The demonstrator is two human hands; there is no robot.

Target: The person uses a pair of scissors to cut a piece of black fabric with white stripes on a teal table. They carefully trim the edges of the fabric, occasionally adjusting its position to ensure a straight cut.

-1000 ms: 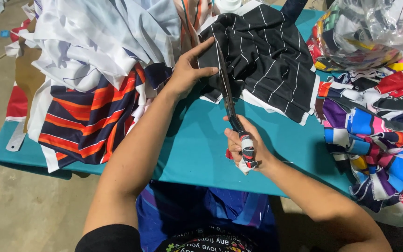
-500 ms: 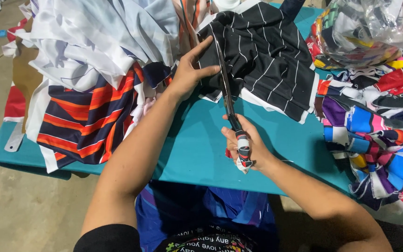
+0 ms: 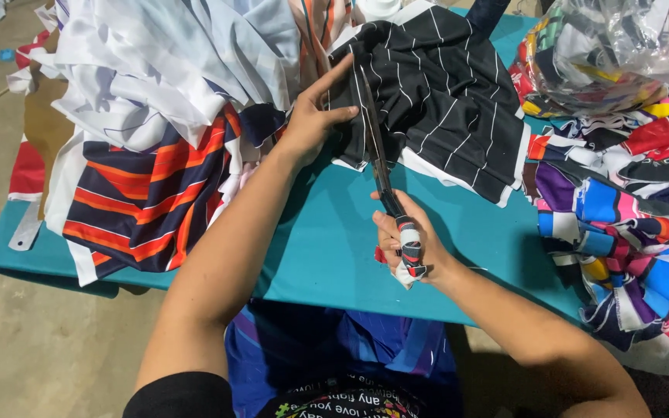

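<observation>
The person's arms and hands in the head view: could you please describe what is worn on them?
Both forearms are bare to the wrists, with no gloves, rings, watch or bracelet visible on the left hand or the right hand. A short black sleeve covers the left upper arm; the right upper arm is out of frame.

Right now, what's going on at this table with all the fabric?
A person is cutting cloth. The right hand grips scissors whose handle is wrapped in cloth strips, with the blades lying along a black piece with thin white stripes. The left hand presses that piece down beside the blades. It lies on a teal table, between a heap of white and navy-and-orange striped pieces and a pile of multicoloured fabric.
</observation>
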